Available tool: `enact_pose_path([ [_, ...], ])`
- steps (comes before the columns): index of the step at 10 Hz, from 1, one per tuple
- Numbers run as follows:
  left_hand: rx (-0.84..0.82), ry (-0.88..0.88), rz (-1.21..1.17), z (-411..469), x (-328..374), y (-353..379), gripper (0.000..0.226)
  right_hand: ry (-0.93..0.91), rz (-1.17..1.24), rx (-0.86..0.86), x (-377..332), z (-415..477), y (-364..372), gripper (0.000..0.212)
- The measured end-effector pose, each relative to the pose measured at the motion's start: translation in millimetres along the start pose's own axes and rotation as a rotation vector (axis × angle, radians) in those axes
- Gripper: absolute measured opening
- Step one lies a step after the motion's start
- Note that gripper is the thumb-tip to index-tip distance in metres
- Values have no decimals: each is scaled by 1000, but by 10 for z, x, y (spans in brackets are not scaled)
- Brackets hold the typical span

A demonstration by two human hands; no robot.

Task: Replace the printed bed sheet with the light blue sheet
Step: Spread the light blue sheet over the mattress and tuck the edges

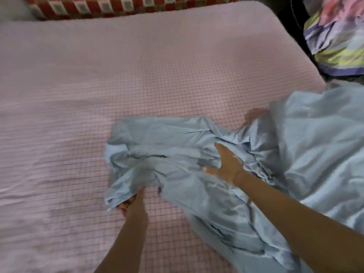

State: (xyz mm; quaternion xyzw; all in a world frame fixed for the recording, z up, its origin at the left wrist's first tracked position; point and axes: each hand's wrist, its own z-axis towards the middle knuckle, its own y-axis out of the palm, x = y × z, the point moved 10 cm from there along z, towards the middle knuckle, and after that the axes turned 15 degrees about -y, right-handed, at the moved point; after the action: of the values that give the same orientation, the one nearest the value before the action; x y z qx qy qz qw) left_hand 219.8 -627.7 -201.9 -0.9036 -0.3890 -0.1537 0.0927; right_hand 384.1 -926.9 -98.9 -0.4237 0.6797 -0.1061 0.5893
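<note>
Mattress cover (pixel 78 99): a pale pink surface with a fine grid is seen across the bed, laid bare from 9 o'clock through the centre to 12 o'clock.
Checked blanket (pixel 118 5): a red, white and green checked cloth is seen along the far edge of the bed, at 11 to 12 o'clock.
Left hand (pixel 135 200): it is placed at about 7 o'clock from the centre, at the near left edge of the crumpled cloth. The thumb is laid on top of the fold and the fingers (pixel 126 206) are curled beneath it, so the cloth's edge is held. The picture is blurred here and part of the hand is hidden by the fold.
Light blue sheet (pixel 177 146): the task's sheet is lain crumpled on the mattress cover, bunched at the centre and spread from there to 3 and 5 o'clock, where it runs over the bed's right side and out of the lower edge of the view.
Right hand (pixel 226 164): it is laid flat on the bunched blue cloth at about 4 o'clock, the fingers straight and spread wide, the thumb pointed to 9 o'clock. Nothing is gripped.
Printed sheet (pixel 336 38): a bundle in pink, yellow-green and purple print is seen off the bed at 2 o'clock, well apart from both hands.
</note>
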Motion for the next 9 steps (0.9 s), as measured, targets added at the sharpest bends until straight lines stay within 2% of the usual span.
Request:
enact_pose_path([
  [1,-38,-43,-1,412,4,-144,93,-3,-63,-37,-113,567,33,116],
  [2,-96,-13,25,90,314,119,83,4,-107,-48,-173,1014,80,118],
  [3,-72,-53,13,559,277,300,73,30,-199,-95,-113,1387,199,122],
  [4,96,-131,39,1038,129,383,115,65,-369,-144,-31,1689,222,122],
  [5,3,-165,85,725,306,734,132,146,-451,-165,132,1844,130,121],
  [6,-21,16,156,576,558,1003,154,225,-503,-180,324,1906,51,120],
  [7,0,94,243,414,807,1063,118,258,-516,-175,475,1945,15,114],
  [8,13,155,346,445,930,1184,98,267,-523,-214,555,1965,74,110],
  [9,-12,169,411,456,928,1284,111,284,-547,-240,570,1999,108,110],
])
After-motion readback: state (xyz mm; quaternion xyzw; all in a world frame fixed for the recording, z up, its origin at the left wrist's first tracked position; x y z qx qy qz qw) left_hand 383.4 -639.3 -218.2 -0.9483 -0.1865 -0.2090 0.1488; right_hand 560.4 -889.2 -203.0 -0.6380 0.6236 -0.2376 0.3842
